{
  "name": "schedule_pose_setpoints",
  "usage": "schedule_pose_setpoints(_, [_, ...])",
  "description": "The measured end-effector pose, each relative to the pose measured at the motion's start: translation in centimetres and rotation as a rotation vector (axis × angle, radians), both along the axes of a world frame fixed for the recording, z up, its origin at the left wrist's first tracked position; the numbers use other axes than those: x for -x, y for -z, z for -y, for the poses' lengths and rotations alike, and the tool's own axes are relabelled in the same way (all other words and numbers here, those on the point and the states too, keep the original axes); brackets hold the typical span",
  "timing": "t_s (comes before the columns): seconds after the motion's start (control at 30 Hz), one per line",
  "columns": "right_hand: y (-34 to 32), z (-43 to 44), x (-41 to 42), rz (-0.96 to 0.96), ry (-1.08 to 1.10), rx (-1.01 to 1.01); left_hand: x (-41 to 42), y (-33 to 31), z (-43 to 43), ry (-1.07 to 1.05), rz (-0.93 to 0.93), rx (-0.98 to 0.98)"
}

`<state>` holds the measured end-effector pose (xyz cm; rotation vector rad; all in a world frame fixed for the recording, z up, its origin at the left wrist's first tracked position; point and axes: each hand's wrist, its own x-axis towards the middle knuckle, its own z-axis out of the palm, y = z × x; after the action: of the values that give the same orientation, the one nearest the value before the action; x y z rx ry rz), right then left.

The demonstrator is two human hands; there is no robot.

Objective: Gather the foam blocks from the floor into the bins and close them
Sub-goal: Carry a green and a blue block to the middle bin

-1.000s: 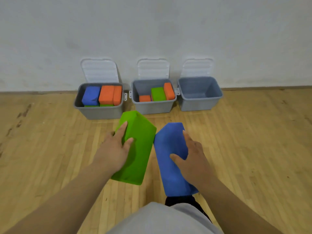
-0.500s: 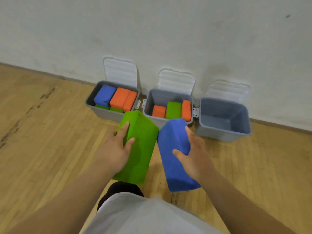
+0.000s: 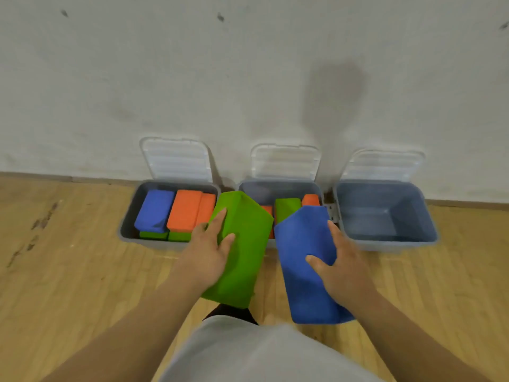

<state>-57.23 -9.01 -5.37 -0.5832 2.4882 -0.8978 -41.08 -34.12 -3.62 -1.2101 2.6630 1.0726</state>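
My left hand (image 3: 208, 250) grips a green foam block (image 3: 242, 252), held in the air in front of the left and middle bins. My right hand (image 3: 340, 261) grips a blue foam block (image 3: 305, 266) beside it, its far end over the middle bin's front edge. Three grey bins stand against the wall with white lids raised. The left bin (image 3: 126, 230) holds blue, orange and green blocks. The middle bin (image 3: 278, 186) holds orange and green blocks, partly hidden by the held blocks. The right bin (image 3: 385, 241) has nothing inside.
A white wall (image 3: 248, 78) rises right behind the bins. Wooden floor (image 3: 68, 271) stretches to both sides, with dark scuffs at the left. My grey shorts fill the bottom middle of the view.
I have come closer to the bins, which now look larger and level. Both held blocks have moved forward, reaching over the fronts of the left and middle bins.
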Motion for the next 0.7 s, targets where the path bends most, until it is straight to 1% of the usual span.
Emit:
schedule_pose_setpoints(0.13, [0.6,5.6,2.8,0.064,0.107,0.053,4.7,0.3,6.3,0.008,-0.003,-0.052])
schedule_pose_setpoints(0.23, [1.5,8.2,5.2,0.100,0.152,0.024,7.6,1.1,9.6,0.004,0.058,-0.082])
schedule_pose_setpoints(0.33, [2.6,10.2,8.2,0.141,0.178,0.012,10.1,2.6,11.7,-0.025,0.080,-0.132])
schedule_pose_setpoints(0.47, [4.7,12.4,13.6,0.207,0.132,-0.028,13.0,4.6,13.2,-0.108,0.091,-0.173])
schedule_pose_setpoints(0.7, [8.0,17.2,22.7,0.310,-0.085,-0.149,17.1,7.6,14.1,-0.306,0.080,-0.162])
